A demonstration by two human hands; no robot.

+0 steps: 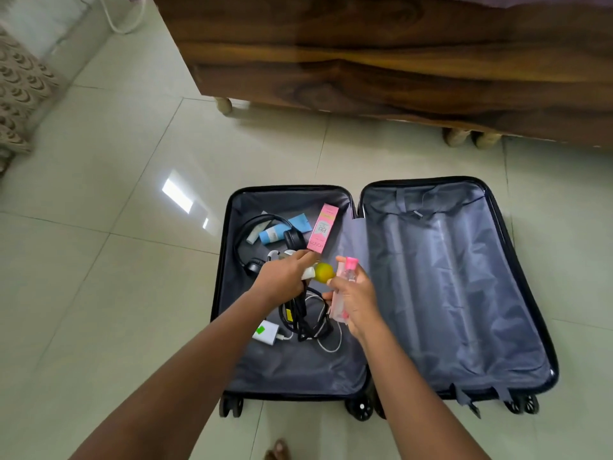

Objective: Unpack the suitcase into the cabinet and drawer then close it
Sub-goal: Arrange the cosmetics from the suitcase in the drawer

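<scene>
A dark suitcase (517,234) lies open flat on the floor, grey lining in both halves. Its left half holds black headphones (262,240), a pink BB cream box (324,229), a blue tube (272,234), a white charger with a green sticker (267,332) and tangled black and white cables (308,322). My left hand (283,277) grips black cables together with a small yellow-and-white bottle (322,273). My right hand (353,298) holds a clear bottle with a pink cap (350,268) above the cables. The right half is empty.
A dark wooden cabinet (381,58) on short round legs stands behind the suitcase. A patterned cushion (20,91) sits at the far left, a white cable near the wall. Glossy pale tiles surround the case. A foot shows at the bottom edge.
</scene>
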